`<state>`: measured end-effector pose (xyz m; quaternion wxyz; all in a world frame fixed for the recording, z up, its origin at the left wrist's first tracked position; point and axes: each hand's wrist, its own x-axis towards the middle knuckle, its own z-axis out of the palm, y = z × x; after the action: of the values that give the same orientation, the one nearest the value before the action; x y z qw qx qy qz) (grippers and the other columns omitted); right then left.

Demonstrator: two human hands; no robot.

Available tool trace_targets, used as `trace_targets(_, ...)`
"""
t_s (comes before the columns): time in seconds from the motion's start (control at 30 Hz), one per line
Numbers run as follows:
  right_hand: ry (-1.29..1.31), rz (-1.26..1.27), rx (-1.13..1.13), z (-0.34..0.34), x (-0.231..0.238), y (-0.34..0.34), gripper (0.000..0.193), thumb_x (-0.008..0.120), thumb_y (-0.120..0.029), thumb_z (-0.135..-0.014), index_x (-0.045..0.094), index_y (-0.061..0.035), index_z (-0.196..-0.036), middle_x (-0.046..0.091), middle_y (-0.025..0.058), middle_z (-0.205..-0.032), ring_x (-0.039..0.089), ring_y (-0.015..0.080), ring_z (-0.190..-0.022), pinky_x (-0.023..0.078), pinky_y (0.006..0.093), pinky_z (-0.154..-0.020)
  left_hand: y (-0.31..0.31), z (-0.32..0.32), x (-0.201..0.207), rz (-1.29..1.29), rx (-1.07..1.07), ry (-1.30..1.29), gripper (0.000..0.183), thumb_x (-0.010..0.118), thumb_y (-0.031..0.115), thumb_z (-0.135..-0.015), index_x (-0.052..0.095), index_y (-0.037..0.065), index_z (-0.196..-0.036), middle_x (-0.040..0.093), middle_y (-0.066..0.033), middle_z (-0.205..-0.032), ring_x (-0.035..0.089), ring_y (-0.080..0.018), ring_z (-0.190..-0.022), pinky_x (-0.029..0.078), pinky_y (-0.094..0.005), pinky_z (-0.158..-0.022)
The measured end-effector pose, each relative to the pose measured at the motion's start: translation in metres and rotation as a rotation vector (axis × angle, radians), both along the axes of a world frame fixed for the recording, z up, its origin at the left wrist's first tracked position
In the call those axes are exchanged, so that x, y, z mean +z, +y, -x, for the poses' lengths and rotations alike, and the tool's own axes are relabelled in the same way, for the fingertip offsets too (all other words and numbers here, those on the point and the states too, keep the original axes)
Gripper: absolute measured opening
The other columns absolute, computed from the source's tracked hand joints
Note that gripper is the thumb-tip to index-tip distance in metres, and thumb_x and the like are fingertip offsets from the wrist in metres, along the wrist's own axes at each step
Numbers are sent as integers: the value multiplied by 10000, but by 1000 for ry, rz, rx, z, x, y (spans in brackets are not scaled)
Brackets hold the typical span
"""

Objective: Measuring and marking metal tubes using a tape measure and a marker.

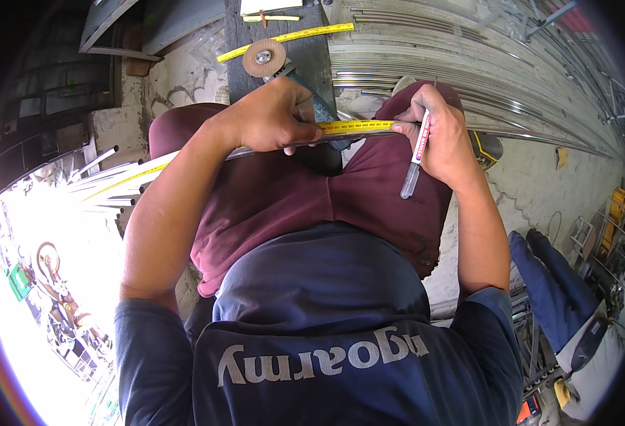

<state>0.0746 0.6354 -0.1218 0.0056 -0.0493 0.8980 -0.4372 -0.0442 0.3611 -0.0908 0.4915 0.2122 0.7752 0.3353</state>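
A cluttered metal workshop surrounds the seated person, with a worn concrete floor [515, 188] and glaring light at the left. Nearest, on the body side of the yellow tape measure [355, 127], are the maroon trousers [277, 206]; the blade runs across above the lap, lying along a slim metal tube [348, 135].

At the tape measure's left stretch, the left hand [273, 117] has its grip closed on blade and tube together. At its right stretch, the right hand [440, 135] presses thumb and finger at the blade, while the same grip is closed around a marker pen [420, 145], whose clear grey end points back toward the lap. If either grip loosens, the blade could slide along the tube or twist off it, so a reading would be off. Doing two jobs at once, the right fingers could nudge the blade as the pen tilts. The tube, apparently held only by hand and lap, could roll.

Just beyond the tape measure, an angle grinder [305, 82] with a tan disc [263, 58] lies on a dark counter [238, 89]; a forward swing of the left knuckles could catch it. Farther beyond and to the right, loose metal tubes [433, 71] cover the floor, liable to roll if kicked.
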Motion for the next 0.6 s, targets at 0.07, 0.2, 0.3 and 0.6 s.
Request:
trace_targets(0.07, 4, 2, 11, 0, 1, 0, 432, 834, 53, -835, 427, -27, -952, 566, 158, -793, 741, 383, -849, 539, 441, -693, 1, 0, 0, 14, 7, 1, 265, 826, 111, -899, 618, -19, -801, 702, -92, -691, 707, -156, -636, 528, -311, -584)
trace_targets(0.2, 8, 14, 13, 1, 3, -1, 428, 833, 53, -835, 429, -26, -952, 566, 159, -794, 737, 384, -841, 536, 442, -688, -1, 1, -1, -15, -11, 2, 257, 826, 108, -895, 623, -19, -802, 706, -94, -697, 709, -155, -644, 531, -309, -588)
trace_targets(0.3, 26, 24, 7, -1, 2, -1, 427, 834, 55, -833, 432, -23, -954, 567, 160, -797, 730, 390, -835, 533, 446, -685, -2, 0, -2, -43, -11, 22, 227, 790, 134, -925, 700, -44, -817, 713, -108, -691, 705, -166, -609, 547, -314, -586)
trace_targets(0.6, 182, -269, -61, -17, -3, 10, 448, 903, -143, -817, 494, -34, -962, 624, 137, -825, 671, 373, -834, 518, 476, -854, -2, 2, -4, -25, -44, 50, 245, 790, 158, -920, 689, -36, -809, 711, -111, -680, 710, -171, -612, 542, -320, -585)
